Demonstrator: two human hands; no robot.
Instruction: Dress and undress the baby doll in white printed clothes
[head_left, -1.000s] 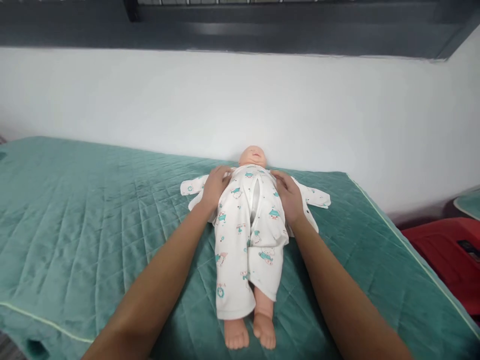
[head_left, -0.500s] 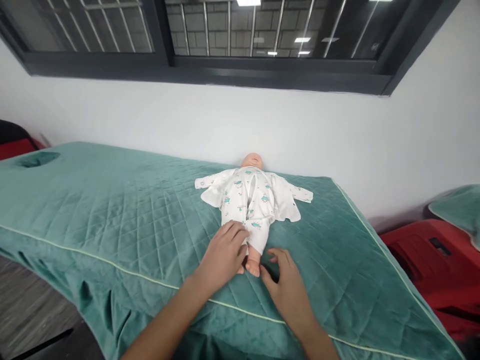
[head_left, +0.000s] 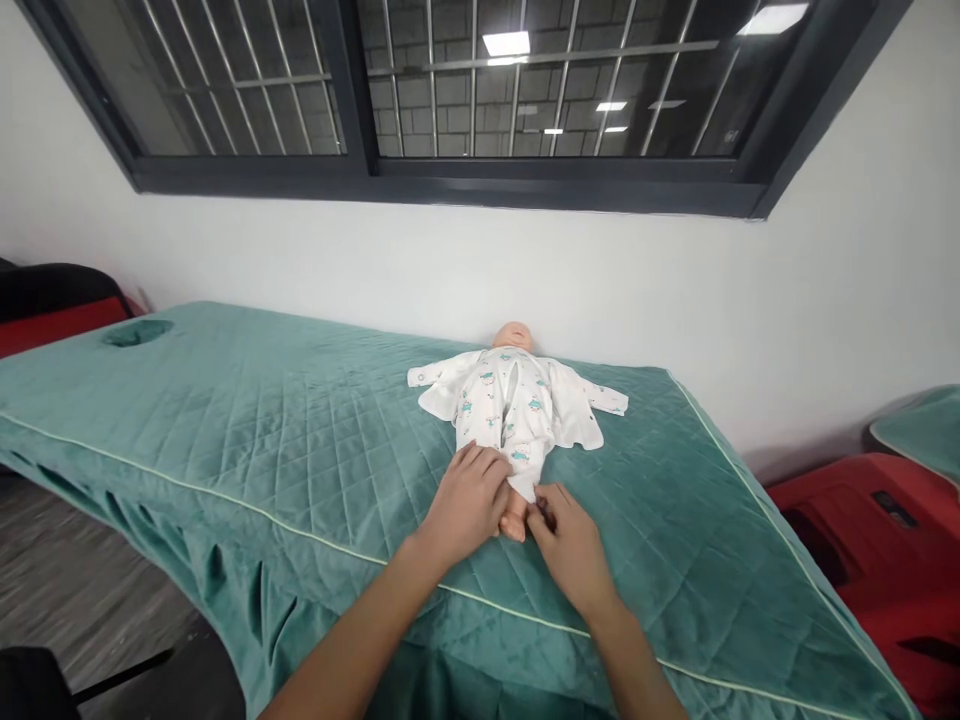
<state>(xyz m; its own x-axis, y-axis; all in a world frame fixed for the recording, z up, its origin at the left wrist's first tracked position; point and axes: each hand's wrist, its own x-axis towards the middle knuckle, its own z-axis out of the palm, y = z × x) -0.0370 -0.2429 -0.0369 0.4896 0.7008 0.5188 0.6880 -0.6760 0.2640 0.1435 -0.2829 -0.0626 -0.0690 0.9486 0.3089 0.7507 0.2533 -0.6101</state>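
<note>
Now both my hands have dropped from the doll's (head_left: 517,400) chest to its feet, left hand (head_left: 469,497) laid over one leg, grip unclear, right fingers (head_left: 543,507) pinched narrow on the trouser hem (head_left: 529,486).

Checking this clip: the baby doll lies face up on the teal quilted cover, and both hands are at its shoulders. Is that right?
No. The head view shows the left hand and right hand down at the baby doll's feet, not its shoulders; the rest holds.
</note>
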